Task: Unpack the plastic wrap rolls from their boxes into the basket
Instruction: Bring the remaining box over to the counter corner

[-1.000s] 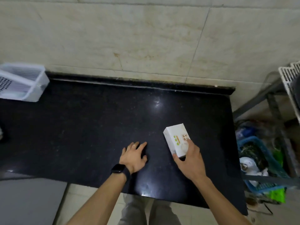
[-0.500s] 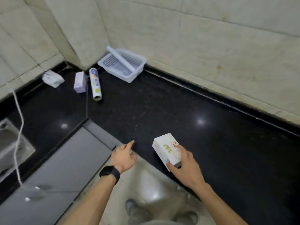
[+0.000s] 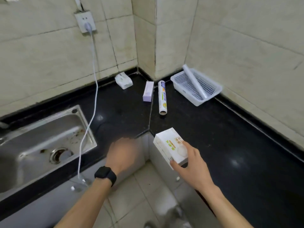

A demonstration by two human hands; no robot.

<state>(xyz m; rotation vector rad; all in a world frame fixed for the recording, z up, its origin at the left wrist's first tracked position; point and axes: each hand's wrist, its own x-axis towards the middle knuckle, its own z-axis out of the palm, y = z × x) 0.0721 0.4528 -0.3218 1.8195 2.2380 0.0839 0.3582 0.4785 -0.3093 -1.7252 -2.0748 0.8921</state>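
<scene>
Two hands in my feed, low in the frame. My right hand [image 3: 191,163] is clamped around a white box [image 3: 171,146] with green and orange print, fingers on its near end and thumb along the side, lifted over the inner corner of the black counter [image 3: 230,137]. My left hand [image 3: 123,153] sits at about nine o'clock from that box, close beside it but not touching; it is badly blurred, so I cannot tell whether the fingers are spread or curled, and I see nothing in it. A black watch [image 3: 105,176] wraps that wrist.

Up at one o'clock from the box, well apart, the white perforated basket [image 3: 196,87] sits in the far corner by the wall, with one pale roll [image 3: 195,83] lying slantwise across it, its top end poking over the rim. Just to the basket's nine o'clock, a printed roll [image 3: 162,97] lies flat on the counter, and right beside that, a small lilac box [image 3: 148,91]. Further toward ten o'clock, a crumpled white package [image 3: 123,80] lies against the wall.

Over at nine o'clock is the steel sink [image 3: 41,142]. A white cord [image 3: 93,79] drops from the wall socket [image 3: 85,22] across the sink's right rim.
</scene>
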